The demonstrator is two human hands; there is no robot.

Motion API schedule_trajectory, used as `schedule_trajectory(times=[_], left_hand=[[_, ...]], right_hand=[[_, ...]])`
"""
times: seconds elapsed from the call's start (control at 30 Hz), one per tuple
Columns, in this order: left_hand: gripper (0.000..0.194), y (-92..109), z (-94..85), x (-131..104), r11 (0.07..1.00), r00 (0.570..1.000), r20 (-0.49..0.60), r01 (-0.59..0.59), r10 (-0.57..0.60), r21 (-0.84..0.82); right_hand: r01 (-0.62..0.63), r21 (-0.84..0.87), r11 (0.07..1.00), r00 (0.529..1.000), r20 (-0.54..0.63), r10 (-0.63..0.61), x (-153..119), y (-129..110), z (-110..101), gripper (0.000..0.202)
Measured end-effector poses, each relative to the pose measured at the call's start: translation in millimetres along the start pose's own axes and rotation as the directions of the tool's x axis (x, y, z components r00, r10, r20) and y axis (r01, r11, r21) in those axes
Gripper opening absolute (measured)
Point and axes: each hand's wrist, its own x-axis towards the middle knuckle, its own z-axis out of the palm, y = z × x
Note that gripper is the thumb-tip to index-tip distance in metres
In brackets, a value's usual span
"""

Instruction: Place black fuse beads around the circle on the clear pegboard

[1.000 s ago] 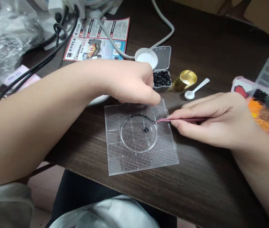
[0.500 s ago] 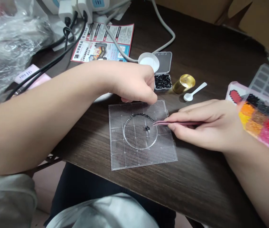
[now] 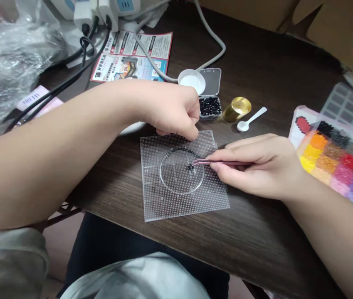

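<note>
My right hand (image 3: 254, 166) pinches a pair of pink tweezers (image 3: 226, 162), tips pointing left over the clear pegboard (image 3: 157, 207). Those tips are right beside a small cluster of black beads (image 3: 190, 167), inside a clear ring (image 3: 182, 193) on the board. A row of black beads follows the ring's upper edge. My left hand (image 3: 176, 110) is curled with its thumb at the board's top edge; whether its hidden fingers hold anything, I cannot make out. Just behind that hand stands a small open box of black beads (image 3: 210, 106).
Behind the board are a round white lid (image 3: 191, 81), a gold cylinder (image 3: 237, 109) and a white spoon (image 3: 251, 119). A sorted tray of coloured beads (image 3: 335, 162) lies at the right. Cables (image 3: 213, 37), a leaflet (image 3: 132, 56) and plastic wrap (image 3: 17, 58) occupy the back left.
The tweezers in my right hand have moved left, their tips now at the black bead cluster. My left hand stays near the board's top edge. The whole view has shifted slightly.
</note>
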Motion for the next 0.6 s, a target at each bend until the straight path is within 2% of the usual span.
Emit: schedule_trajectory(times=[0.27,0.6], left_hand=[[0.040,0.1,0.1,1.4,1.000,1.000,-0.006,-0.009,0.009,0.028],[0.048,2.3,1.0,-2.0,1.000,1.000,0.001,-0.025,0.025,-0.001]], right_hand=[[-0.025,0.026,0.999,1.000,0.000,0.025,2.1,-2.8,-1.4,0.026],[-0.008,0.070,0.997,1.000,-0.002,0.008,4.1,0.0,-1.9,0.025]])
